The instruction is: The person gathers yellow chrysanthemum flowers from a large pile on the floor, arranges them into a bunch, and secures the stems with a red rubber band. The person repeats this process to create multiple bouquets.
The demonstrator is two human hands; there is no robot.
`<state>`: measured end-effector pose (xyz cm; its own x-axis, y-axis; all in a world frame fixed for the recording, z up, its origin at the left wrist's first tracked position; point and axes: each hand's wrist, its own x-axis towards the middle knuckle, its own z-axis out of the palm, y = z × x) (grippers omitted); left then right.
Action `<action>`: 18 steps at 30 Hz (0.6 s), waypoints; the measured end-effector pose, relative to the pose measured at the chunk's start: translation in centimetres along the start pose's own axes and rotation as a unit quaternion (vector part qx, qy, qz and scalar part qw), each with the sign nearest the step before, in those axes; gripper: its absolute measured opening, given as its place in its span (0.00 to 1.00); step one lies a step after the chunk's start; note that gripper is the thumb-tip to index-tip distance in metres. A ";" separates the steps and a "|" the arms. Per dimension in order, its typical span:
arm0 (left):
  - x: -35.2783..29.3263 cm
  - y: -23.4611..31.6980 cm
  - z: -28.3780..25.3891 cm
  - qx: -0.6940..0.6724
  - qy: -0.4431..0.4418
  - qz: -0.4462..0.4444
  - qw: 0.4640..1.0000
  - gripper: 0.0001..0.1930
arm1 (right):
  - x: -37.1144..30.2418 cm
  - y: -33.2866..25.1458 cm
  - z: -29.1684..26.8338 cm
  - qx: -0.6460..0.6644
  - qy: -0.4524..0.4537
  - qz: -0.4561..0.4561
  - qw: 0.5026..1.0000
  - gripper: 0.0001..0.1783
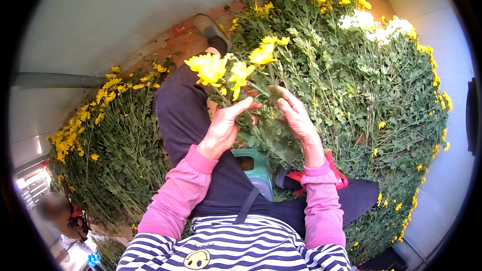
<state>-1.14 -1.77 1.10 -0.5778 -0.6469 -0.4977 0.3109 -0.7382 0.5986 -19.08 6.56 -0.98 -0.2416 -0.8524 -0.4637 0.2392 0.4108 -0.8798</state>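
My left hand (225, 129) is closed round the stems of several yellow chrysanthemums (208, 69), its thumb lying over them. Their blooms lean up and to the left, above my bent knee. Opposite it, my right hand (301, 120) curls its fingers and thumb round the leafy chrysanthemum stems (271, 123) of the same bunch. Leaves partly hide the fingertips of both hands. The lower stems hang between my forearms, over a teal plastic stool (251, 160).
A broad pile of cut chrysanthemums (346, 90) spreads to my right, blooms toward the walls. Another pile (120, 140) lies on the left. Pale walls (125, 15) curve round. My foot (213, 30) rests on the reddish floor ahead. Another person (57, 211) is at the lower left.
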 end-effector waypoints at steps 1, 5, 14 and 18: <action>0.1 0.0 -0.2 -0.007 -0.014 -0.007 1.000 0.19 | -0.3 -0.4 0.6 0.014 0.007 0.019 1.000 0.23; -0.1 -0.4 -0.9 0.012 -0.023 0.002 1.000 0.18 | -0.5 1.4 2.1 -0.252 0.009 -0.216 0.943 0.21; -2.3 -1.0 -3.2 0.020 0.008 0.043 0.999 0.13 | -4.7 0.8 6.6 -0.242 -0.066 -0.178 0.951 0.35; -6.8 0.6 -3.2 -0.039 -0.171 0.089 0.980 0.07 | -2.5 12.4 -5.6 -0.097 -0.040 0.049 0.993 0.26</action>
<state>5.43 1.55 2.82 -0.7246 -0.6744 -0.1420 0.4783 -0.6405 0.6009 -20.75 15.62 -11.32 -0.1489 -0.8252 -0.5449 0.0711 0.5407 -0.8382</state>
